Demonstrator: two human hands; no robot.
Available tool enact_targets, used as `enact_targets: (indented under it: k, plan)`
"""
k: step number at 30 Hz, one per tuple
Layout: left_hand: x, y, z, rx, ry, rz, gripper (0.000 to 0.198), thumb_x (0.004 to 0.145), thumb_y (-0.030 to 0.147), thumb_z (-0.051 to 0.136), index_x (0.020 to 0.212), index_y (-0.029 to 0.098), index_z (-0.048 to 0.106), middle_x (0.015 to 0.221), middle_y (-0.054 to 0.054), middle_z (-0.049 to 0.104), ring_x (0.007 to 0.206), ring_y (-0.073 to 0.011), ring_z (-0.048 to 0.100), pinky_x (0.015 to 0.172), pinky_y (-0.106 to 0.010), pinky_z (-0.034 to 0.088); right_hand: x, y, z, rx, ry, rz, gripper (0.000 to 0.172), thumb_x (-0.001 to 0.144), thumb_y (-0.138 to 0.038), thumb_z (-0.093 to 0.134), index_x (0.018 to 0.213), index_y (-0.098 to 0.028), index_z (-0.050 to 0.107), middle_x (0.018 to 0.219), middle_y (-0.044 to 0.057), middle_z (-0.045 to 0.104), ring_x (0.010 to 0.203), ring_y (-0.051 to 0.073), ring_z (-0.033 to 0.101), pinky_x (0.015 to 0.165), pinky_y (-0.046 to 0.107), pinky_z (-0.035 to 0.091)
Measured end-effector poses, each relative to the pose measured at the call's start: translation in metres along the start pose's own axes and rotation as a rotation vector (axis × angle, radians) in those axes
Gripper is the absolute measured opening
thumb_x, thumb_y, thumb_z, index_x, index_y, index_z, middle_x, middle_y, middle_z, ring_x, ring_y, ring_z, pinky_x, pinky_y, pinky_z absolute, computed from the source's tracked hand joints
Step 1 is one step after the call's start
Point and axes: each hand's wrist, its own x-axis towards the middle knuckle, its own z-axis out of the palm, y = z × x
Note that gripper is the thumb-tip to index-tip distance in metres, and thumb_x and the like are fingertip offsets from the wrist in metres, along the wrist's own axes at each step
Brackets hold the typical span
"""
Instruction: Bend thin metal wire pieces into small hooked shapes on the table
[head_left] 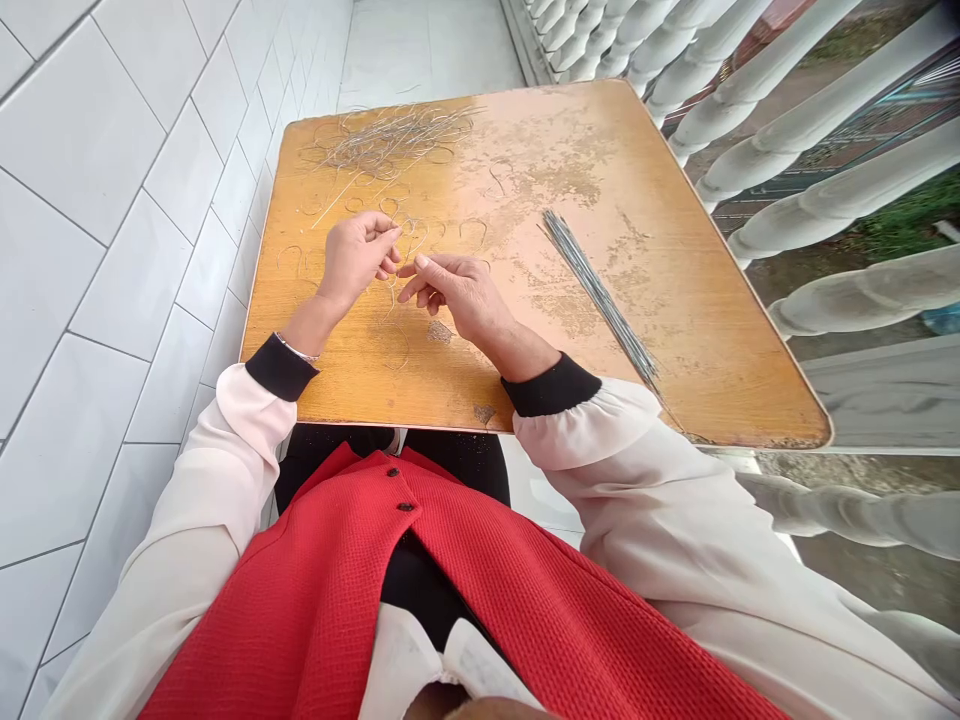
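Both of my hands meet over the left half of a worn wooden table [337, 390]. My left hand [356, 258] is closed in a pinch on a thin wire [417, 238], which curves out near its fingertips. Just to its right, my right hand [457, 290] has thumb and forefinger pressed together close to the same wire; whatever lies between them is too fine to make out. Bent pieces of wire [472, 235] lie around and beneath the hands, several of them curled into hooks or loops.
A tangled heap of thin wire [397, 138] lies at the table's far left. On the right is a bundle of straight grey wires [600, 295], slanting toward the near edge. A white tiled wall [112, 240] runs along the left, a white balustrade [810, 150] along the right.
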Motion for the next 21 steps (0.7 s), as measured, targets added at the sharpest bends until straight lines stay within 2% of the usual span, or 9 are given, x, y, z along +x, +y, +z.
enact_targets:
  k: [4,8,13,16,21]
  plan:
    - [0.0,0.0,0.004,0.031,0.013,-0.01,0.021,0.099,0.02,0.063,0.078,0.016,0.062,0.055,0.006,0.062,0.046,-0.0043,0.058,0.051,-0.014,0.044,0.0,0.002,0.0,-0.052,-0.088,-0.023,0.023,0.084,-0.034,0.083,0.075,-0.015,0.074,0.067,0.002,0.07,0.052,0.007,0.048,0.049,0.023,0.037]
    - [0.0,0.001,0.001,-0.031,-0.002,-0.026,0.016,0.098,0.017,0.063,0.083,0.015,0.064,0.055,0.006,0.061,0.044,-0.0044,0.056,0.049,-0.016,0.043,0.004,0.007,-0.001,0.052,-0.075,0.039,0.014,0.079,-0.024,0.084,0.078,-0.015,0.073,0.063,0.0,0.068,0.046,0.005,0.04,0.044,0.021,0.031]
    - [0.0,0.0,-0.009,-0.229,-0.011,-0.04,0.013,0.099,0.011,0.059,0.088,0.013,0.067,0.056,0.006,0.063,0.047,-0.0036,0.057,0.049,-0.016,0.04,0.004,0.007,-0.002,0.187,0.028,0.095,0.011,0.079,-0.019,0.082,0.077,-0.015,0.071,0.065,0.001,0.069,0.048,0.005,0.048,0.044,0.018,0.036]
    - [-0.001,-0.002,-0.012,-0.272,-0.003,-0.046,0.011,0.1,0.016,0.062,0.09,0.014,0.067,0.059,0.006,0.064,0.048,-0.0023,0.058,0.05,-0.014,0.04,0.004,0.009,-0.001,0.196,0.083,0.108,0.012,0.08,-0.017,0.082,0.076,-0.015,0.07,0.065,0.002,0.07,0.05,0.006,0.052,0.047,0.019,0.041]
    - [-0.001,-0.006,-0.011,-0.245,-0.074,-0.039,0.012,0.099,0.023,0.066,0.091,0.013,0.068,0.061,0.005,0.066,0.05,-0.0024,0.06,0.052,-0.013,0.044,0.004,0.01,0.002,0.102,0.007,0.132,0.011,0.082,-0.015,0.08,0.076,-0.014,0.071,0.065,0.003,0.071,0.05,0.007,0.052,0.049,0.02,0.041]
